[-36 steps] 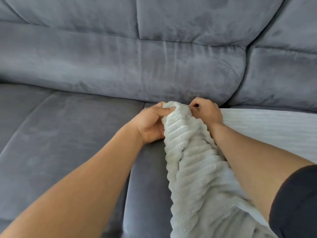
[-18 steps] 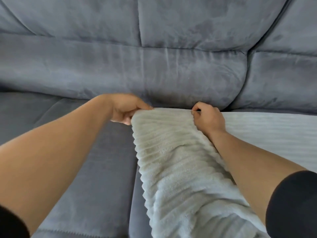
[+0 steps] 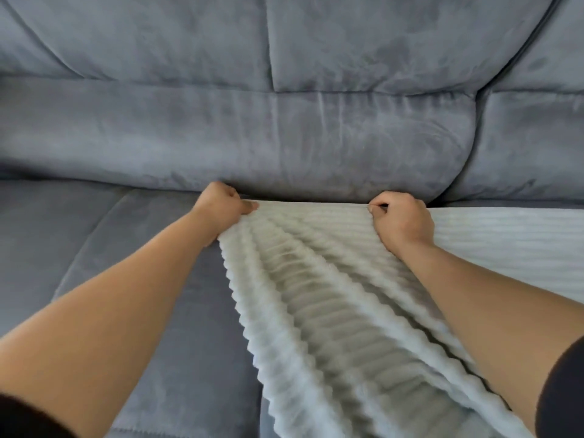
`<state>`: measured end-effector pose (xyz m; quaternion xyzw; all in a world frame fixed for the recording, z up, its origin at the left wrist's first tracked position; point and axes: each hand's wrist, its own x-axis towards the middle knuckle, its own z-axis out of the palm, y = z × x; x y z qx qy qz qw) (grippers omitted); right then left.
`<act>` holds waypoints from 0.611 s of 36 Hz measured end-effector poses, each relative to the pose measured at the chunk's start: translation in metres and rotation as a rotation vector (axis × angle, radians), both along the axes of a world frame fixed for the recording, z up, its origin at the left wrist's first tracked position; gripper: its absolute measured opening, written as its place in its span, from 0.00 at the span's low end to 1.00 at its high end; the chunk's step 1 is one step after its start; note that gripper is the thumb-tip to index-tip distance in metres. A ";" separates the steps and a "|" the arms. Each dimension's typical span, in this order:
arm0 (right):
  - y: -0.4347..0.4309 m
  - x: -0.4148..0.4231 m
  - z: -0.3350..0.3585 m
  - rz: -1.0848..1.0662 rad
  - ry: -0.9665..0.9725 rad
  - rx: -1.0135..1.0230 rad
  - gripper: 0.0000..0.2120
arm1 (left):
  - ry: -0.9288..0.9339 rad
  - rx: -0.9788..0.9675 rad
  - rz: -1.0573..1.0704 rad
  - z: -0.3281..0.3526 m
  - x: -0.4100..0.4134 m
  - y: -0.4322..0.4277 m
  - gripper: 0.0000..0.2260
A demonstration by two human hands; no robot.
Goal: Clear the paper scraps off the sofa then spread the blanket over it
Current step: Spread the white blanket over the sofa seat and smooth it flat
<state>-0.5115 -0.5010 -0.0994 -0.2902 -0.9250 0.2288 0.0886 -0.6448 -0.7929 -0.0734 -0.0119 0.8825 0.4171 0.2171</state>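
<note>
A pale grey-white ribbed blanket [image 3: 331, 295] lies over the right half of the grey sofa seat [image 3: 151, 311] and bunches in folds between my arms. Its top edge runs along the crease under the back cushions. My left hand [image 3: 221, 207] is shut on the blanket's top left corner. My right hand [image 3: 401, 219] is shut on the same top edge further right. The part to the right of my right hand [image 3: 512, 248] lies flat on the seat. No paper scraps show on the sofa.
The grey back cushions [image 3: 284, 128] rise straight behind my hands. The left seat cushion [image 3: 63, 235] is bare velvet. A seam between seat cushions runs down near the lower middle.
My left hand has pulled the blanket's corner to the left, away from my right hand. The bunched edge has widened into a stretched strip along the back crease.
</note>
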 end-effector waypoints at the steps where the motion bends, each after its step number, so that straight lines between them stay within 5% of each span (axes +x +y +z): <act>1: 0.000 -0.001 0.002 -0.018 -0.017 0.014 0.06 | 0.034 -0.035 -0.001 -0.002 0.001 0.005 0.23; 7: -0.033 -0.012 0.012 -0.030 -0.235 0.144 0.10 | 0.046 -0.085 -0.036 -0.001 0.004 0.004 0.22; 12: -0.088 -0.046 0.026 0.189 -0.278 -0.061 0.11 | 0.038 -0.020 0.001 -0.001 0.003 0.001 0.23; 17: -0.094 -0.043 0.009 0.155 -0.167 0.030 0.09 | -0.246 0.282 0.023 0.010 0.003 -0.015 0.17; 19: -0.097 -0.038 0.001 0.134 -0.060 0.029 0.07 | -0.482 0.506 -0.047 0.023 0.002 -0.028 0.06; 22: -0.098 -0.037 -0.004 0.119 -0.026 0.054 0.08 | -0.691 0.907 -0.202 0.028 0.008 -0.052 0.05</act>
